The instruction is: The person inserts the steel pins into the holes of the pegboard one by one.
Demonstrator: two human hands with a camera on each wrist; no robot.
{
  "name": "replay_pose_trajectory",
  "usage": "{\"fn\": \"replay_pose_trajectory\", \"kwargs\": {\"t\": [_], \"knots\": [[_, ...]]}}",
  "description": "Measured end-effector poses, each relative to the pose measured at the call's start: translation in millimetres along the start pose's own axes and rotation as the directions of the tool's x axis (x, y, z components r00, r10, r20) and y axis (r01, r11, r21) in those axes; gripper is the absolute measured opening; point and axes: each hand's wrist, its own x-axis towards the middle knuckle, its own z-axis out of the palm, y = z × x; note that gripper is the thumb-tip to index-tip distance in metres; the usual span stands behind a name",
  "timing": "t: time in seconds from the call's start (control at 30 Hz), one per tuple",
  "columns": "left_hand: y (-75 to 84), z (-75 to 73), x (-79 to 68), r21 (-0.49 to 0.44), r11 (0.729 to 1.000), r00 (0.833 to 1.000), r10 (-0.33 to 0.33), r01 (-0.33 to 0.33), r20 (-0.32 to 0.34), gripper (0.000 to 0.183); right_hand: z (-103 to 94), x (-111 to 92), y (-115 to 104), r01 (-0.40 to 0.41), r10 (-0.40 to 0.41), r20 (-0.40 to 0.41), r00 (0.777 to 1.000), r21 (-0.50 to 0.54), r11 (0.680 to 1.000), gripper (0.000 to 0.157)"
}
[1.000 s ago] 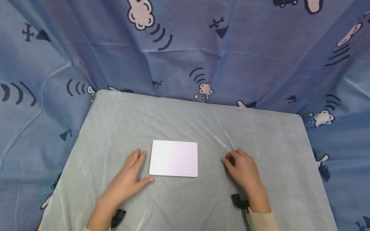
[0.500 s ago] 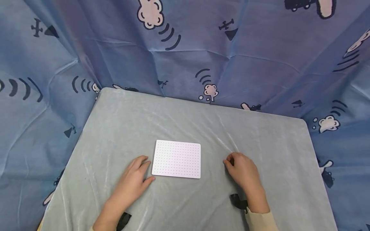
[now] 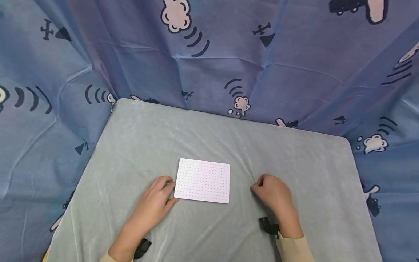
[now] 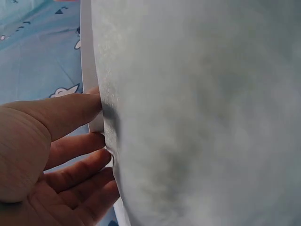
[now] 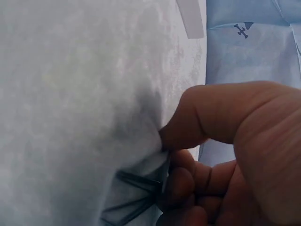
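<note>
The white board (image 3: 202,181) lies on the worktop (image 3: 157,131), the relaxed left grip (image 3: 152,205) touches its nine-o'clock edge, and the right grip (image 3: 274,193), at three o'clock, pinches cloth (image 3: 249,169), so pulling should probably be gentle.

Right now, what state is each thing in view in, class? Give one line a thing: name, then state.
Board: lying flat, dotted face up.
Cloth: spread out, wrinkled.
Left hand: relaxed, at the board's left edge; contact unclear.
Right hand: pinching a fold of cloth.
Curtain: hanging, creased.
</note>
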Motion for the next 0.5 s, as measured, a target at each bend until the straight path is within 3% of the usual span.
{"fn": "replay_pose_trajectory", "kwargs": {"t": [0.33, 0.5], "knots": [[-0.2, -3.6, 8.9, 0.002, 1.0, 1.0, 0.011, -0.011, -0.004, 0.051, -10.4, -5, 11, 0.057, -0.055, -0.027, 0.998, 0.067, 0.996, 0.009], [0.2, -2.3, 10.2, 0.011, 1.0, 1.0, 0.016, -0.016, -0.016, 0.052, -18.3, -7, 23, 0.059, -0.057, -0.053, 0.997, 0.039, 0.997, 0.005]]}}
